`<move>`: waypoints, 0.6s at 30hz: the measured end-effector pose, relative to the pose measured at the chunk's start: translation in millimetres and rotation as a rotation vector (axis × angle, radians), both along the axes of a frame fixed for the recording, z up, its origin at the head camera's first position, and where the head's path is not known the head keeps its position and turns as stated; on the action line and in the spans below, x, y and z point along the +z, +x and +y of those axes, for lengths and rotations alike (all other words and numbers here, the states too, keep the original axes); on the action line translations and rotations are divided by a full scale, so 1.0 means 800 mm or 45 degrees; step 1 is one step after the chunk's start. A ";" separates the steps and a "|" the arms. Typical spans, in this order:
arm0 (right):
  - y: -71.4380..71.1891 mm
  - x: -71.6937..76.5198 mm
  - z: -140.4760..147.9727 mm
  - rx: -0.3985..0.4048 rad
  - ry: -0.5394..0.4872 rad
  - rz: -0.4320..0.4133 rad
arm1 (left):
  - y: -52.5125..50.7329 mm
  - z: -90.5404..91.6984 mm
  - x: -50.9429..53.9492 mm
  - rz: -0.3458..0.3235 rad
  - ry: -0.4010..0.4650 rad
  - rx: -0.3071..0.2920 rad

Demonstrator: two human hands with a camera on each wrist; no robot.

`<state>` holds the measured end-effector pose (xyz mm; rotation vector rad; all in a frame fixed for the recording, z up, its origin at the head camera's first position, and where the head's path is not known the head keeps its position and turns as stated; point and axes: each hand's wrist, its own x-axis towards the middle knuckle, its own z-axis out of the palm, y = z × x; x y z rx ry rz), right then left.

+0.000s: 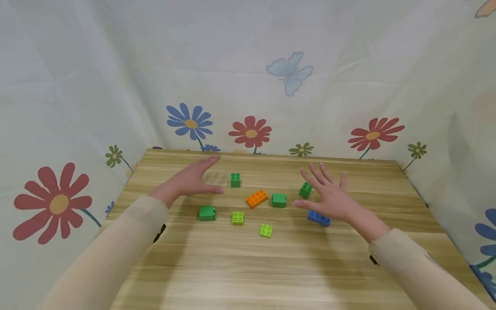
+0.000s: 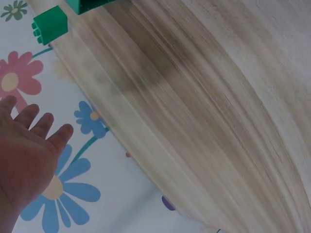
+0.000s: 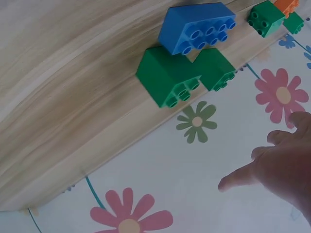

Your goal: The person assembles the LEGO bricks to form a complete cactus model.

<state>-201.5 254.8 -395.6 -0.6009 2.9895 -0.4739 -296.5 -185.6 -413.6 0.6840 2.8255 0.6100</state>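
Note:
My left hand (image 1: 190, 178) is held over the left part of the wooden table, fingers straight and thumb apart, holding nothing. Nearest to it are a green toy brick (image 1: 235, 180) with studs up and another green brick (image 1: 207, 213) lying on its side. On the right, my right hand (image 1: 331, 198) spreads its fingers in the air, also without anything in it. Beside and partly beneath it lie a blue brick (image 1: 319, 218) and a green brick (image 1: 305, 190), each partly covered by the hand in the head view. The right wrist view shows the blue brick (image 3: 194, 26) close up.
Between the hands lie an orange brick (image 1: 256, 199), a green brick (image 1: 278, 200) and two lime bricks, one nearer the left (image 1: 238, 218) and one flatter-looking (image 1: 265, 230). A flower-printed cloth (image 1: 232, 86) hangs behind and around the wooden table (image 1: 248, 275).

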 end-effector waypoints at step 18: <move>-0.025 -0.011 -0.038 0.165 -0.226 -0.127 | -0.020 0.021 -0.029 -0.267 0.388 0.021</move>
